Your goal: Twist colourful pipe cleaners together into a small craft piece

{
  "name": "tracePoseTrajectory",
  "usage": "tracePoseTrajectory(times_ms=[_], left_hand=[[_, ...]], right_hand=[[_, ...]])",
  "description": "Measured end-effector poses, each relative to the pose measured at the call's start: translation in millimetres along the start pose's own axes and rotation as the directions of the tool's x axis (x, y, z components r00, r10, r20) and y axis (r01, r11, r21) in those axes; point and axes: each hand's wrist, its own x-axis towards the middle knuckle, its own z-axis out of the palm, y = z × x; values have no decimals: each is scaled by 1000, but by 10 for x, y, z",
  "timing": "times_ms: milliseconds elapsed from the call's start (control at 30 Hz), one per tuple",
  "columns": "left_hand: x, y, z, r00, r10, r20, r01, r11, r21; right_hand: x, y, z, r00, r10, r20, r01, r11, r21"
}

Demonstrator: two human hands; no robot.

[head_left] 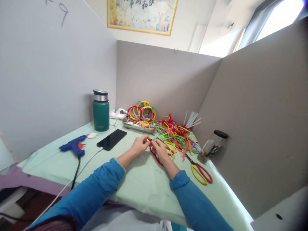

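Blue sleeves (98, 184) cross the near edge of the table (141, 189) — left hand (140, 144), right hand (160, 150) both pinching a red fuzzy stem (156, 158); likely twisting — next turn wants steady pressure.

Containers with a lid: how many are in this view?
2: the green bottle at the left, beyond the phone, and the clear jar with a dark lid by the right partition. More may be hidden behind the colourful pile.

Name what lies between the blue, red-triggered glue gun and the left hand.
Head view: a white oval piece, then a black rectangular phone with white cable plugged in.
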Motion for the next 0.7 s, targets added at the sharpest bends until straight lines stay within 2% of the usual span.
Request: tracePoseTrajectory(times_ms=[200,333,500,567,700], left_hand=[[-12,61,-23,1000,-8,-21,7,999,-40],[-11,65,-31,1000,-3,-9,2,997,-79],[4,70,-67,985,18,-169,-22,1000,-22],[5,73,-77,980,17,-196,-19,1000,-9],[10,38,-72,991,40,-127,-35,999,39]], right_hand=[[-20,-56,32,991,-90,97,105,981,-166],[-40,-94,33,986,-123,111,146,961,-233],[-47,-145,-19,975,-177,136,213,916,-341],[-40,-141,-37,974,-194,121,224,910,-348],[-25,-87,-42,977,-186,108,210,932,-295]])
